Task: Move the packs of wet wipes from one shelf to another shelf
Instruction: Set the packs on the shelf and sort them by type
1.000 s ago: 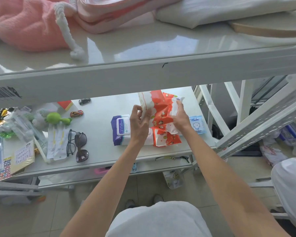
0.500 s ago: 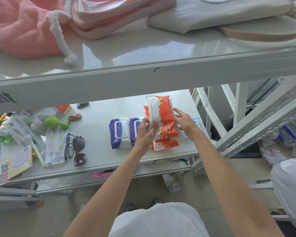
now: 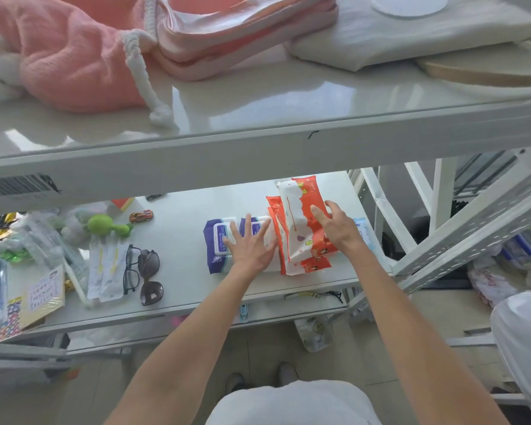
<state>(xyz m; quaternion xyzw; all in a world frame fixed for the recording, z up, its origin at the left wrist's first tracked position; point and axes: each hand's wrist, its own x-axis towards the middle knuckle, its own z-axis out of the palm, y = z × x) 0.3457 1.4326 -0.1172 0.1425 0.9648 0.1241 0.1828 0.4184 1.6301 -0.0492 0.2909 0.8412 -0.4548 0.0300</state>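
Observation:
On the lower shelf (image 3: 181, 240) lie two purple-and-white wet wipe packs (image 3: 216, 243) side by side. To their right is a pile of orange-and-white wet wipe packs (image 3: 298, 219), the top one leaning on the others. My left hand (image 3: 250, 243) lies flat with fingers spread over the purple packs. Fingers apart, my right hand (image 3: 334, 225) rests against the right side of the orange pile. A light blue pack (image 3: 362, 231) peeks out behind my right wrist.
The upper shelf (image 3: 258, 118) juts out above, holding a pink bag (image 3: 74, 53) with white cord and white cloth (image 3: 396, 35). Sunglasses (image 3: 149, 277), clear glasses, sachets, toy cars and a green toy (image 3: 105, 223) lie left of the packs. A metal frame (image 3: 472, 222) stands at the right.
Both hands held the top orange pack upright a second ago; now it rests on the pile. My left hand has moved left onto the purple packs and opened. My right hand has opened.

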